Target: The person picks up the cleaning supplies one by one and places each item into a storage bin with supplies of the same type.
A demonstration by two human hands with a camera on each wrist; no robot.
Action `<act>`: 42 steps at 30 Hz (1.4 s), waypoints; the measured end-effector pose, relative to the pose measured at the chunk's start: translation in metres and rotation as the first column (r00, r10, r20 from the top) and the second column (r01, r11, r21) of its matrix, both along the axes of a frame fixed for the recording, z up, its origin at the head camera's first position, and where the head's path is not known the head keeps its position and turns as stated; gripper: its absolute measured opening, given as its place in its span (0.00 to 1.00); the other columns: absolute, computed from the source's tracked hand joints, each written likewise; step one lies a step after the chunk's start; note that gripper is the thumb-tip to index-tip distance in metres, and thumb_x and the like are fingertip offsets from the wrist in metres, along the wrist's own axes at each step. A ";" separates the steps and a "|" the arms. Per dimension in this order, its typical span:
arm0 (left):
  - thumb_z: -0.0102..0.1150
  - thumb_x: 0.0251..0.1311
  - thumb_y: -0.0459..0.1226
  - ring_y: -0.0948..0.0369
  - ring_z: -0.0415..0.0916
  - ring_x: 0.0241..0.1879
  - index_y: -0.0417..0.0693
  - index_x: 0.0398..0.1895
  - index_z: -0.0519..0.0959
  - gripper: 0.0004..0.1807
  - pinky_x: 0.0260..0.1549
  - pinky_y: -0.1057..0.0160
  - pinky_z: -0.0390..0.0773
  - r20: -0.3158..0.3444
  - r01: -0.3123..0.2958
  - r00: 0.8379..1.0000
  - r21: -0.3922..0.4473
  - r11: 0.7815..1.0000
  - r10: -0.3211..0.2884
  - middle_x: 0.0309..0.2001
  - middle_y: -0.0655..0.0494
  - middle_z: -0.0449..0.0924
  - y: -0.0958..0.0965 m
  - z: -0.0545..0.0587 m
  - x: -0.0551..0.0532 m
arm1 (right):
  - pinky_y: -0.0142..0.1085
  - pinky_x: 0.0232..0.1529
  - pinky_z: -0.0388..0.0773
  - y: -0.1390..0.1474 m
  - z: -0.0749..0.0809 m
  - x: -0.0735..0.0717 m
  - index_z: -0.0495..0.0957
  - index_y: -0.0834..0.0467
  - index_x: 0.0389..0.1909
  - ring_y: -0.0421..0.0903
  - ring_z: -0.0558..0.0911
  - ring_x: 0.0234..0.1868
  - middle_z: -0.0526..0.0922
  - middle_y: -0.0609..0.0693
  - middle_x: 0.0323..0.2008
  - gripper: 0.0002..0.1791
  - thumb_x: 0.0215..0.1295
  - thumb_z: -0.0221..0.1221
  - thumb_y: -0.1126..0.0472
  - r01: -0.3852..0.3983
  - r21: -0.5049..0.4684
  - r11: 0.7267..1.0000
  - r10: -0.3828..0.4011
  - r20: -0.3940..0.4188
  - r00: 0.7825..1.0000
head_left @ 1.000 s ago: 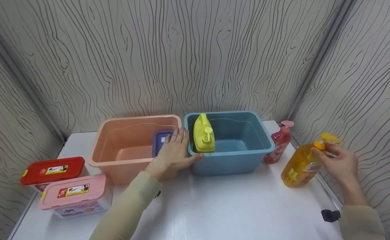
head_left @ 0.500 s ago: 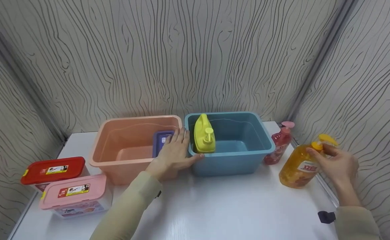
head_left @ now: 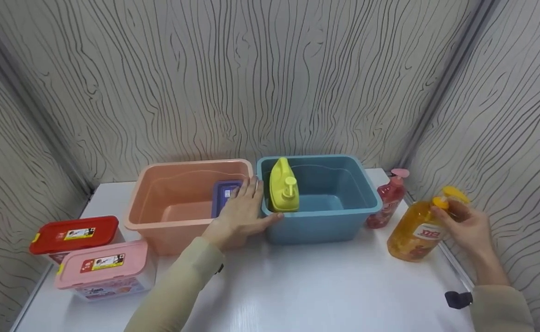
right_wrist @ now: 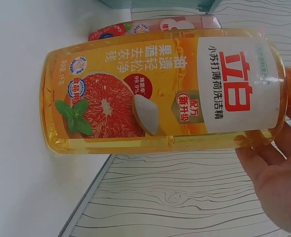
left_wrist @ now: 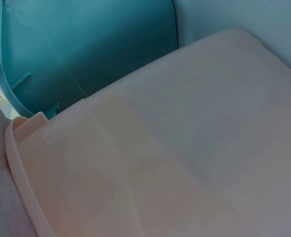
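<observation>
My right hand [head_left: 471,228] grips the neck of an orange dish soap pump bottle [head_left: 411,235], just under its yellow pump head. The bottle leans to the right; in the right wrist view its grapefruit label [right_wrist: 105,106] shows, with fingers at the neck end. My left hand [head_left: 237,212] lies with straight fingers over the adjoining rims of the peach bin [head_left: 168,226] and the blue bin [head_left: 321,228], thumb stretched along the blue bin's front rim. A yellow pump jug [head_left: 280,191] stands in the blue bin. Partly behind my left hand, a purple-lidded box [head_left: 218,203] sits in the peach bin.
A red pump bottle [head_left: 387,203] with a pink top stands between the blue bin and the orange bottle. On the left are a red-lidded box [head_left: 74,235] and a pink-lidded box [head_left: 101,265], side by side. Patterned wall panels [head_left: 261,78] enclose the white table [head_left: 307,286].
The orange bottle has turned about its upright axis, bringing its front label into view, while my right hand shifts slightly with it. My left hand stays in place on the rims.
</observation>
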State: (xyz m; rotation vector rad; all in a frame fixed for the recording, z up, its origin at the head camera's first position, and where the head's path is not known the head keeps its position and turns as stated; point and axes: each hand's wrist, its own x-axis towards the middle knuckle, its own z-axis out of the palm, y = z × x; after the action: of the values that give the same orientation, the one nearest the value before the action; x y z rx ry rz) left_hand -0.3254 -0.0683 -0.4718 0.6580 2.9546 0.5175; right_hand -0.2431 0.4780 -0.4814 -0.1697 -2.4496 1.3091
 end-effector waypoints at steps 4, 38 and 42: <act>0.40 0.67 0.85 0.46 0.34 0.95 0.45 0.95 0.42 0.70 0.93 0.36 0.46 -0.003 0.000 1.000 0.004 1.000 0.000 0.95 0.45 0.37 0.000 -0.001 -0.001 | 0.11 0.52 0.78 -0.001 0.000 0.000 0.77 0.67 0.75 0.20 0.82 0.49 0.79 0.13 0.48 0.36 0.80 0.68 0.46 0.019 0.020 1.000 -0.019 0.004 1.000; 0.41 0.69 0.82 0.43 0.36 0.95 0.41 0.94 0.45 0.69 0.93 0.38 0.50 -0.038 0.018 0.999 -0.027 0.999 -0.019 0.95 0.39 0.38 0.001 -0.002 -0.002 | 0.12 0.48 0.81 -0.009 0.018 0.004 0.79 0.69 0.72 0.14 0.84 0.44 0.83 0.13 0.42 0.33 0.76 0.73 0.53 0.134 -0.098 0.986 -0.139 -0.048 0.989; 0.42 0.69 0.82 0.43 0.36 0.95 0.41 0.94 0.46 0.68 0.92 0.38 0.50 -0.042 0.020 0.999 -0.024 1.000 -0.021 0.94 0.39 0.39 0.002 -0.001 -0.002 | 0.12 0.47 0.81 -0.011 0.024 0.007 0.78 0.70 0.73 0.14 0.84 0.44 0.83 0.13 0.42 0.34 0.76 0.73 0.53 0.144 -0.096 0.985 -0.148 -0.040 0.988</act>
State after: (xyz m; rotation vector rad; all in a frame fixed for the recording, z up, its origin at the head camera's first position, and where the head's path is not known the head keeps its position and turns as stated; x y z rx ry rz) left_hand -0.3277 -0.0659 -0.4725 0.7047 2.9852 0.4716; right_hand -0.2364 0.4671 -0.4576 -0.3325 -2.2913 1.3481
